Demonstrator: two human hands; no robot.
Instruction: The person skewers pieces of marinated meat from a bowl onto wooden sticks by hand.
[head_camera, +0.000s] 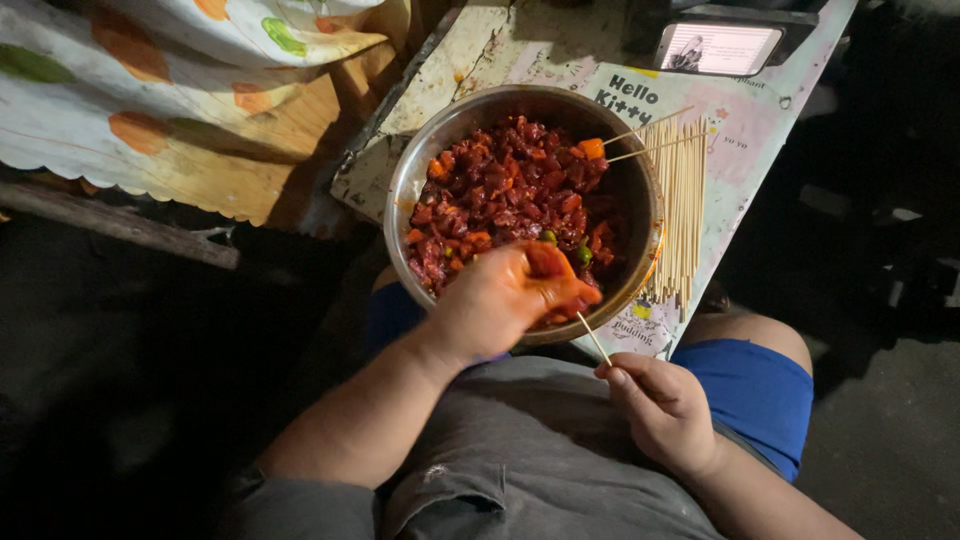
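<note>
On the person's lap side of the low table (500, 45), seen from the head camera, stands one round metal bowl (640, 200) filled with dark red marinated meat pieces (510, 190), with a few orange and green bits among them. The left hand (500, 300), smeared with red sauce, reaches over the bowl's near rim with its fingers closed around a piece of the meat. The right hand (665, 410) rests lower, above the grey shirt (530, 440), pinching the end of one thin wooden skewer (594, 339) between thumb and fingers; the skewer's tip points up toward the left hand and the meat it holds.

Two more skewers (650, 137) lean across the bowl's far right rim. One loose bundle of bare skewers (682, 200), too many to count, lies on the table just right of the bowl. One lit phone (718, 48) lies at the table's far edge.

The bowl overhangs the table's near edge, just above the person's blue shorts (760, 390). A patterned cloth (150, 90) covers the surface to the left. Dark floor (880, 420) lies open to the right of the table.
</note>
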